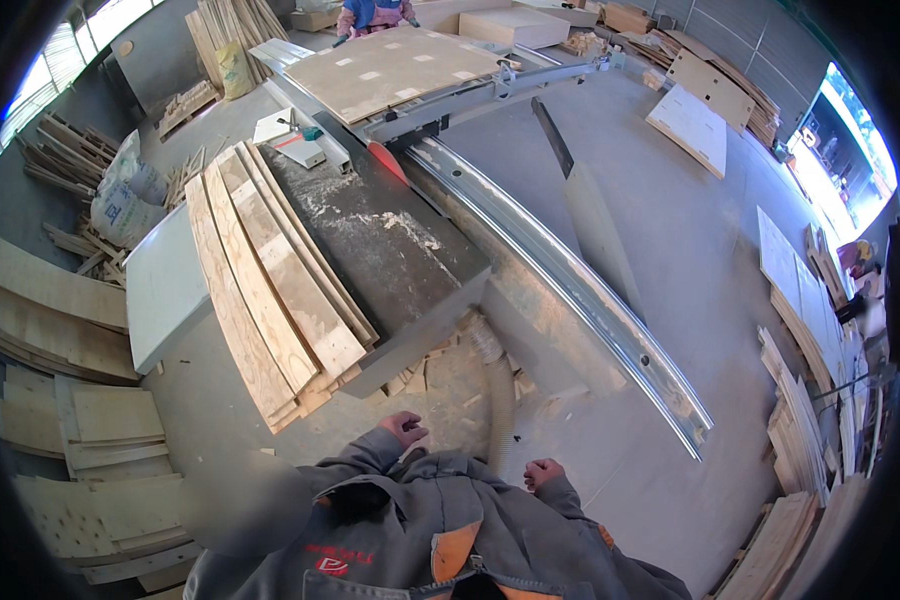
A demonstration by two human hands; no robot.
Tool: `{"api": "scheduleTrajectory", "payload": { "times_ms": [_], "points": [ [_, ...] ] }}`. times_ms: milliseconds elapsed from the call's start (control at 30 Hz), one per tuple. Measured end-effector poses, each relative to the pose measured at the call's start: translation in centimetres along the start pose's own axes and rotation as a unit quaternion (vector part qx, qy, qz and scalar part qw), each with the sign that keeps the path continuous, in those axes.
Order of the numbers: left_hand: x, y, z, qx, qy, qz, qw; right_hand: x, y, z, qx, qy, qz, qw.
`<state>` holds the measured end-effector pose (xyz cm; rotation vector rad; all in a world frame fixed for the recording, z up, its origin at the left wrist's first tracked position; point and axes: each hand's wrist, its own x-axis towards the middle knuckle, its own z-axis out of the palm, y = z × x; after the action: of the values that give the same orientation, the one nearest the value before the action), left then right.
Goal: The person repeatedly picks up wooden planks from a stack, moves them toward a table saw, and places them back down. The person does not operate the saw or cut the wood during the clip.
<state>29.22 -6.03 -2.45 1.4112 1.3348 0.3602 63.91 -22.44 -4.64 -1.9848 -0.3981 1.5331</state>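
Atop dark table, pale planks, staggered ends

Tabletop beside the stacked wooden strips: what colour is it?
The tabletop is dark grey, nearly black, with whitish patches; best seen in the head view.

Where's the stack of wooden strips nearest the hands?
Head view, left of centre: the wooden strips lie along the left side of the black tabletop, beyond the left hand.

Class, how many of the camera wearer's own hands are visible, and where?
2. The left hand is left of the ribbed hose; the right hand is to its right. Both show, though some fingers may be hidden.
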Motion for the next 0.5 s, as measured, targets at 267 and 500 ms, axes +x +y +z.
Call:
{"api": "scheduleTrajectory", "payload": {
  "times_ms": [267,500],
  "points": [
    [-3.6,-13.1,-4.3,0.039,0.133,-0.203,0.969,1.7,0.0,-0.5,0.015,0.02,-0.005,1.0],
    [-7.1,-14.0,-5.3,0.059,0.094,-0.307,0.945,2.2,0.2,-0.2,0.005,0.006,-0.003,1.0]
  ]
}}
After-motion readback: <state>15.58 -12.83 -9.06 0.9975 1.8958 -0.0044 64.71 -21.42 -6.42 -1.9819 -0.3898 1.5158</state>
